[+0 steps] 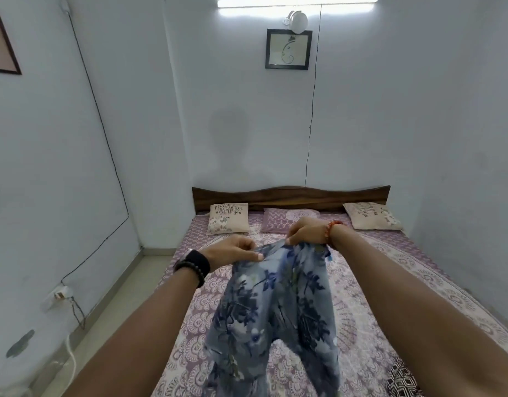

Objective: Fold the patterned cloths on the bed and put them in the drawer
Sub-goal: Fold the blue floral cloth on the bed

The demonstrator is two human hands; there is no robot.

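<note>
1. The folding step is judged to be just starting: a blue flowered cloth (275,305) is held up over the middle of the bed (376,282), still unfolded.
2. Its top edge is pinched by the left hand (238,250) and the right hand (307,232), fingers curled.
3. Next, the edge probably needs spreading and the cloth halving.
4. A black-and-white cloth (401,379) lies at the bed's near right edge.

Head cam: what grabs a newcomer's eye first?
The blue floral cloth in the middle, held up over the bed: the left hand and right hand pinch its top edge while the rest hangs down toward the camera. Next, the framed line drawing high on the far wall under a bright tube light. A black-and-white patterned cloth lies at the bed's lower right corner.
</note>
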